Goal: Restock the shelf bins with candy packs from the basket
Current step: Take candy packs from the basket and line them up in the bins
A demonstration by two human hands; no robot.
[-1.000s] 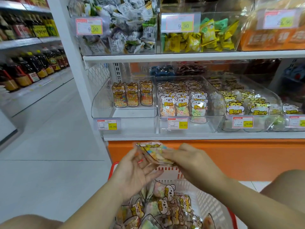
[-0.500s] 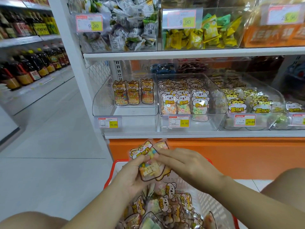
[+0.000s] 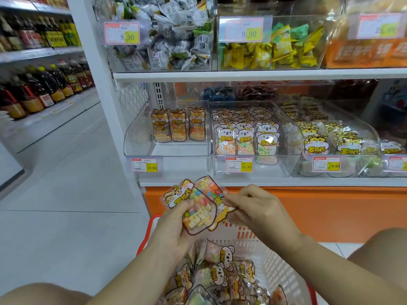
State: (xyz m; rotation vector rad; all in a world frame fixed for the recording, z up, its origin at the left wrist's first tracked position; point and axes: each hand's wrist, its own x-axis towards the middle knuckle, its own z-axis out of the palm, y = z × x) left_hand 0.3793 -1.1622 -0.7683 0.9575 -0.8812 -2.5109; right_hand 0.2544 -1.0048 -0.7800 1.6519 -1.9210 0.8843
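Directly above the near rim of the basket (image 3: 278,258), both hands hold two overlapping candy packs. The left hand (image 3: 176,230) grips the front pack (image 3: 198,211), a clear pouch of coloured sweets with a cartoon animal head, its thumb pressed across the face and its fingers curled behind. The right hand (image 3: 257,208) pinches the edge of the second pack (image 3: 209,187), which lies partly behind the first and sticks out above it and to its right; the other fingers of that hand are bent. Inside the basket, below the hands, lies a loose heap of more packs (image 3: 217,276) of the same kind. Above and beyond the basket, on the lower shelf, stands the left clear bin (image 3: 136,137), with three packs (image 3: 178,128) upright in a row at its back. The middle bin (image 3: 290,139), above the basket's far right corner, is packed with rows of koala-headed packs (image 3: 242,137).
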